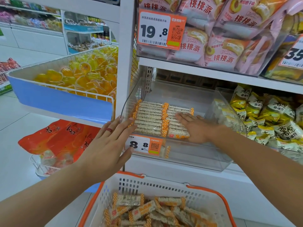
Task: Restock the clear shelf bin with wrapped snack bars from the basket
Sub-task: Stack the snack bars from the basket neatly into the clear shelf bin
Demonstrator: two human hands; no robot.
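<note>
The clear shelf bin [193, 158] sits on the middle shelf with two neat rows of wrapped snack bars [150, 118], pale with orange checkered ends. My right hand [195, 126] lies flat, fingers straight, on the right row inside the bin. My left hand [108, 145], wearing a red ring, is spread with straight fingers against the bin's front left corner, fingertips at the left row's ends. Below, the white basket [164, 185] with orange handles holds several loose bars [147, 210].
An orange price tag [143, 145] reading 8.8 hangs on the bin front. Yellow snack bags [268, 117] fill the bin to the right. Pink cake packs [221, 35] sit on the shelf above. A blue tray of yellow jelly cups [78, 76] juts out at left.
</note>
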